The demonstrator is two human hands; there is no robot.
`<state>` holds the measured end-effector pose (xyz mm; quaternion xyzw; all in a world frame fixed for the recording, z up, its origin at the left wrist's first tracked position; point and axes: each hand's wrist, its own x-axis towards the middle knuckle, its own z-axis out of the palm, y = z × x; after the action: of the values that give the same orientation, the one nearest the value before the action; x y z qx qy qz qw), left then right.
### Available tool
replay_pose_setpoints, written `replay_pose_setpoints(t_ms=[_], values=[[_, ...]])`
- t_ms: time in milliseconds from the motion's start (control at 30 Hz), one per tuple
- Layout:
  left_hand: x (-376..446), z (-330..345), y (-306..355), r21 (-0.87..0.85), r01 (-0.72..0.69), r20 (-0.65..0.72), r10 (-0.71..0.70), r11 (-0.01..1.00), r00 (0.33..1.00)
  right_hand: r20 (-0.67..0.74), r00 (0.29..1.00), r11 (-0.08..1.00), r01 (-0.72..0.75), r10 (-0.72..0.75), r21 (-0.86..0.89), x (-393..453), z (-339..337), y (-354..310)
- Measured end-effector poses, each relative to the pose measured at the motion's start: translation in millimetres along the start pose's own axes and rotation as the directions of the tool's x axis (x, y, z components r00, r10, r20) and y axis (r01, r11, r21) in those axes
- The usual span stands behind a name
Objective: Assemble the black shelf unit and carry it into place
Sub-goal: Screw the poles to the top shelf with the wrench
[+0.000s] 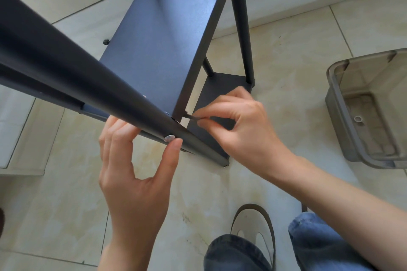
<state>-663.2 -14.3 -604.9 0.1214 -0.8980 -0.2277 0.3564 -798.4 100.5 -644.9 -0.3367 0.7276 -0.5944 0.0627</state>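
Close to the lens, black post (66, 68) runs diagonally from upper left down to the floor, part of the shelf unit (167, 35) standing on the tiled floor (275, 55) with its lower board (211, 121) near the ground. Left hand (136, 174) braces the post: straight fingers behind it, thumb tip touching just below the silver bolt head (169, 138), nothing clamped. Right hand (237, 123) pinches a small thin tool (193, 117), likely a hex key, its tip at the corner joint under the middle board. Judgement: tightening that joint. To do it well, seat the key fully before turning, keep the left hand steadying the post so the hole stays aligned, and snug it without over-torquing. Grey plastic bin (337, 116) sits well apart on the right.
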Motion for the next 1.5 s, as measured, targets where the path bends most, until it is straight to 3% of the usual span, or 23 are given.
replay_pose_setpoints(t_ms=[200, 467, 833, 967, 1067, 1167, 1300, 1400, 1500], values=[[0.1, 1.3, 1.9, -0.035, 0.023, -0.017, -0.024, 0.999, 1.000, -0.069, 0.987, 0.981, 0.134, -0.144, -0.137, 6.7, -23.4, -6.1], [-1.3, 2.6, -0.4, -0.024, 0.033, -0.017, -0.034, 0.999, 0.999, -0.049, 0.974, 0.950, 0.201, -0.219, -0.239, 8.4, -29.2, -8.7], [-0.3, 2.8, 0.5, -0.036, 0.026, -0.016, -0.026, 0.999, 1.000, -0.062, 0.985, 0.977, 0.152, -0.162, -0.148, 1.2, -13.0, -11.8], [-1.6, 3.2, 0.1, -0.029, 0.046, -0.011, -0.047, 0.998, 0.999, -0.064, 0.991, 0.991, 0.109, -0.113, -0.073, 3.0, -6.9, -12.4], [-2.3, 3.0, -0.2, -0.027, 0.055, -0.013, -0.056, 0.998, 0.998, -0.061, 0.998, 0.996, 0.010, -0.004, 0.093, -0.3, 1.4, -10.1], [-2.4, 3.7, 0.4, -0.039, 0.046, -0.009, -0.047, 0.998, 0.999, -0.056, 0.991, 0.947, -0.095, 0.118, 0.306, -4.2, 10.4, -7.5], [-1.9, 3.1, 1.0, -0.055, 0.043, -0.011, -0.044, 0.998, 0.999, -0.070, 0.976, 0.874, -0.150, 0.204, 0.462, -4.1, 22.9, -6.8], [-1.7, 3.7, 1.1, -0.055, 0.046, -0.012, -0.047, 0.997, 0.999, 0.021, 0.956, 0.786, -0.254, 0.293, 0.564, -3.1, 29.7, -6.4], [-1.5, 4.5, 0.8, -0.072, 0.039, -0.021, -0.041, 0.997, 0.999, 0.111, 0.959, 0.760, -0.275, 0.262, 0.588, 2.9, 30.6, -9.9]])
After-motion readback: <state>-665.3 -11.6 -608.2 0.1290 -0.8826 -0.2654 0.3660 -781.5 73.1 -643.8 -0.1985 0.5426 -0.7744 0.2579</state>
